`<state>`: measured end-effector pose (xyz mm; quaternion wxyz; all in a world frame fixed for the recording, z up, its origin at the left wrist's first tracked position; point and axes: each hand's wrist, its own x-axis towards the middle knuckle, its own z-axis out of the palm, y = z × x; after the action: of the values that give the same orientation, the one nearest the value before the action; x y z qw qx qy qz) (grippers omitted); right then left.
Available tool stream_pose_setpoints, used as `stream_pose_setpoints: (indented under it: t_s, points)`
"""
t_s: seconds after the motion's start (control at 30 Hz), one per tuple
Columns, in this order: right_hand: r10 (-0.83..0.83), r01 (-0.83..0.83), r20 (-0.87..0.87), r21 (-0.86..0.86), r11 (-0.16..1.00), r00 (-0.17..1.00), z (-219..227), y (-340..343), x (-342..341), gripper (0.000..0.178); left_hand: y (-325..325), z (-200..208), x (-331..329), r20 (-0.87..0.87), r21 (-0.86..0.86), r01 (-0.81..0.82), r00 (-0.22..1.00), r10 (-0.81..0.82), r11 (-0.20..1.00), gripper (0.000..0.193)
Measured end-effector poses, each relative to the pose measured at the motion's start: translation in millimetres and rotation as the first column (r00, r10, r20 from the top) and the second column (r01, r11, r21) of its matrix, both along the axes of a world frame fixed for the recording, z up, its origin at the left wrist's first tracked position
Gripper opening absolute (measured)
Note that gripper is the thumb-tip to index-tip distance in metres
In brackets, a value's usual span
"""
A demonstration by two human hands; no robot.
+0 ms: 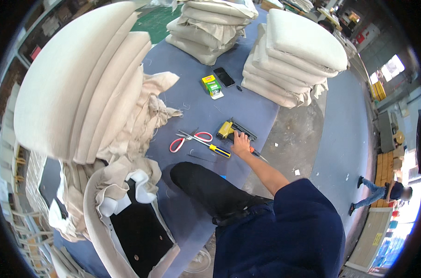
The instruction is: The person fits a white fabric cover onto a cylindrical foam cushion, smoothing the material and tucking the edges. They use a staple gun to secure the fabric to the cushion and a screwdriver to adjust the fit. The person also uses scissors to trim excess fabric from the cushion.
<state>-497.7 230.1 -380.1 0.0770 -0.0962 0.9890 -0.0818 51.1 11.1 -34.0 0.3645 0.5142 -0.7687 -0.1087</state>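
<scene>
My right hand [240, 143] lies over the handle of a yellow and black staple gun [226, 130], its fingers curled onto it. The gun rests on the blue-grey tabletop, and an orange hose fitting [253, 150] shows beside my wrist. Just left of the gun lie a yellow and blue screwdriver [219, 151] and scissors [177, 142] with red and white handles, the screwdriver's shaft touching the scissors. A thin dark rod [202, 158] lies nearer to me. My left hand is out of view.
Stacked beige padded cushions stand at the left [76, 78], far middle [210, 32] and far right [298, 51]. A phone [224, 77] and green-yellow box [212, 86] lie between them. An upturned padded piece [138, 231] is near left; my knee [205, 185] rests on the table [192, 222]. A person [382, 194] walks far right.
</scene>
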Motion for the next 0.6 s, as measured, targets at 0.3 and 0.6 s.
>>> stream_pose_setpoints:
  t_s: [0.3, 0.6]
  points:
    - [0.101, -0.093, 0.315, -0.04, 0.995, 0.944, 3.4, 4.8, -48.1, 0.066, -7.5, 23.9, -11.1, 0.151, -0.01, -0.134, 0.979, 0.134, 0.991, 0.043]
    - [0.335, -0.18, 0.131, -0.637, 0.75, 0.933, 155.3, 3.1, 26.4, 0.056, 33.9, -19.8, 3.0, -0.208, 0.032, -0.18, 0.961, 0.183, 0.983, 0.044]
